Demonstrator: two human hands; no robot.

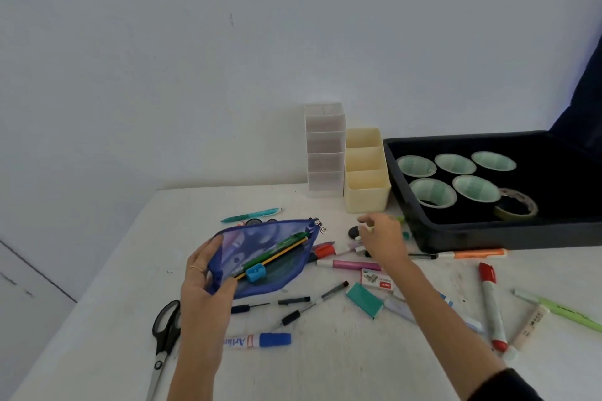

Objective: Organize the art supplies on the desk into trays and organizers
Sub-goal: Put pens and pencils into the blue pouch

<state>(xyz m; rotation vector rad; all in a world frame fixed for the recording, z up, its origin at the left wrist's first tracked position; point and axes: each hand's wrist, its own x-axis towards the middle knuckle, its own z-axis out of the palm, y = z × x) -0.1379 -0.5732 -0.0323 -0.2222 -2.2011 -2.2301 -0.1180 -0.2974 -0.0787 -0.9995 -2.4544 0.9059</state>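
**A:** What have your hands got hold of?

**B:** My left hand (202,277) grips the near end of the blue mesh pouch (277,247), with the thumb on top and the fingers curled under it. Through the mesh I can see a green pen (277,249), a yellow-and-black pencil (283,252) and a blue sharpener (255,272).

**A:** And the other one?

**B:** My right hand (382,238) is out over the tabletop (325,374), just in front of the cream organizer (366,195). Its fingertips pinch a small pale piece (366,226); it is too small for me to tell what it is. The two hands are apart, and the pouch is with the left one only.

**A:** Where are the trays and organizers?

**B:** They stand along the far edge by the wall. The white organizer (325,153) is a stack of compartments, and the cream organizer, with three compartments, is right beside it. The dark tray (488,238) is to the right of that. It holds five teal paper cups (417,166), with a roll of tape (518,208) at the near right.

**A:** What lies loose?

**B:** Plenty.
- The scissors (166,329) are left of my left forearm, and a blue-capped marker (260,340) is near it.
- Black pens (309,304) lie below the pouch, and a teal pen (250,215) lies beyond it.
- Between my arms are a pink marker (351,265), a box of staples (378,280) and a teal block (365,299).
- An orange highlighter (472,253) lies along the tray's near wall.
- A red marker (492,303) and a light green pen (563,309) are further right.
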